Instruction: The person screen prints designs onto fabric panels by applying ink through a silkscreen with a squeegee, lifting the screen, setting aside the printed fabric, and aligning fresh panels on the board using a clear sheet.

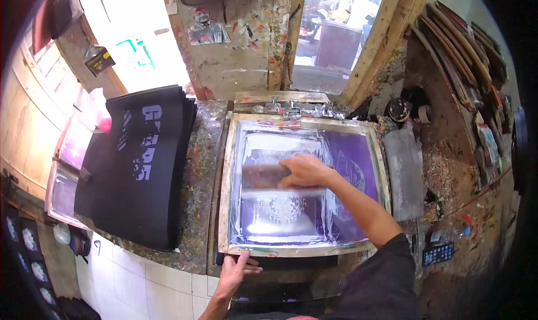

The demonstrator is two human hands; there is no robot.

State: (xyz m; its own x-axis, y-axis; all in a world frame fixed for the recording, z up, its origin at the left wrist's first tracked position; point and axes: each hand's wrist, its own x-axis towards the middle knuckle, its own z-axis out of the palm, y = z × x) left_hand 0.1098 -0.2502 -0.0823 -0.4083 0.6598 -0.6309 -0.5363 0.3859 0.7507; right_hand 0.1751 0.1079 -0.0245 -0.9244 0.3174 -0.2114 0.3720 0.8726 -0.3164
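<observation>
A wooden-framed printing screen (225, 208) with purple mesh lies flat on the bench before me. White ink is smeared over its left and middle part, where a pale ornate design shows. My right hand (305, 171) is closed around a squeegee (263, 177) that lies crosswise on the mesh; both are a little blurred by motion. At the screen's near edge, my left hand (235, 272) has its thumb on the wooden rim and its fingers stretched along the front just below it. Metal hinge clamps (292, 113) hold the screen's far edge. Dark material shows beneath the near edge.
To the left lies a stack of black printed sheets (129, 202) on the ink-spattered bench (196, 174). A grey flat panel (404, 174) sits right of the screen. A phone (438, 254) lies at the lower right; several boards (457, 45) lean at the upper right.
</observation>
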